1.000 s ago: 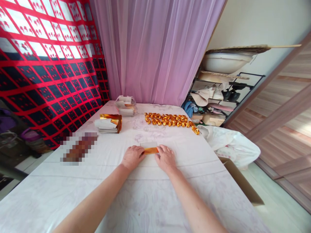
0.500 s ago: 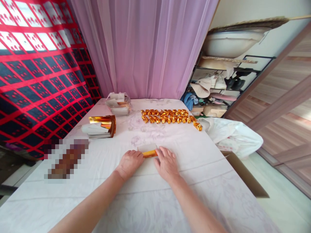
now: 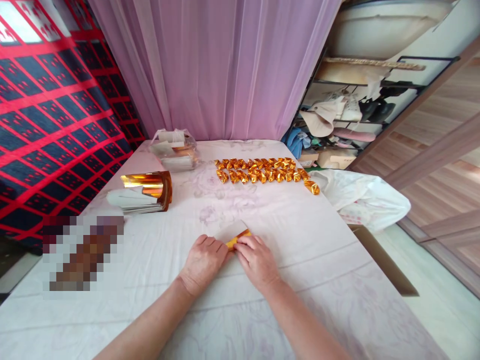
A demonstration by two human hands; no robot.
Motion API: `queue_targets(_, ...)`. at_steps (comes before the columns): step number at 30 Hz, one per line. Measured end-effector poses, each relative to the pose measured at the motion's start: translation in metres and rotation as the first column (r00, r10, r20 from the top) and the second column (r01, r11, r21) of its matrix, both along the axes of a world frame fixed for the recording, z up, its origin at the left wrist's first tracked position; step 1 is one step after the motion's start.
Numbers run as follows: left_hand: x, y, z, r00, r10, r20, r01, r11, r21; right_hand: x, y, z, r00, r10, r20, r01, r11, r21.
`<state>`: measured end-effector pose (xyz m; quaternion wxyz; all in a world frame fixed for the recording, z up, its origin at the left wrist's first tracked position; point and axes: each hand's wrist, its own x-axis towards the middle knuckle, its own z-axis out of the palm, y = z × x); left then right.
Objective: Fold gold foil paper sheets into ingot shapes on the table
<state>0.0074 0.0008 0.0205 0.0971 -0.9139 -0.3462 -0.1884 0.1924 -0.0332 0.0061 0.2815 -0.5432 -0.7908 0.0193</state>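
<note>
At the near middle of a table draped in a white floral cloth (image 3: 307,240), two bare forearms reach forward. The left hand (image 3: 204,260) and right hand (image 3: 257,260) lie knuckles up, side by side, fingertips pinching a small sheet of gold foil paper (image 3: 236,235) flat against the cloth between them. Farther back on the left sits a stack of gold foil sheets (image 3: 144,192), its top leaf curling. Beyond it stands a clear plastic bag of paper (image 3: 173,150). To the right, rows of folded gold paper ingots (image 3: 262,171) line the far edge before a pink curtain (image 3: 217,70).
</note>
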Motion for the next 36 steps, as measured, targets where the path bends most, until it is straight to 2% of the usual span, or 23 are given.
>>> queue_targets(3, -0.008, -0.003, 0.0, 0.999, -0.014, 0.04, 0.017, 0.998, -0.06, 0.005, -0.002, 0.0, 0.999, 0.027, -0.026, -0.027, 1.0, -0.003)
queue_targets(8, -0.019, -0.005, -0.003, 0.979, 0.007, 0.204, 0.031, 0.983, -0.184, 0.01, -0.004, -0.002, 0.997, 0.039, -0.061, -0.04, 0.999, -0.015)
queue_targets(14, -0.013, -0.009, -0.002, 0.982, -0.001, 0.189, 0.036, 0.983, -0.181, 0.008, -0.007, 0.001, 0.997, 0.024, -0.075, -0.029, 0.998, -0.055)
queue_targets(19, -0.011, -0.01, -0.002, 0.984, -0.009, 0.18, 0.042, 0.983, -0.18, 0.003, -0.011, 0.007, 0.992, 0.069, -0.106, -0.074, 0.996, -0.051)
queue_targets(26, -0.011, -0.013, -0.001, 0.983, 0.014, 0.182, 0.033, 0.966, -0.255, 0.005, -0.013, 0.01, 0.993, 0.017, -0.115, -0.03, 0.993, -0.11)
queue_targets(36, -0.018, -0.019, -0.004, 0.965, 0.021, 0.262, 0.051, 0.963, -0.264, 0.005, -0.01, 0.008, 0.982, -0.061, -0.181, 0.036, 0.99, -0.137)
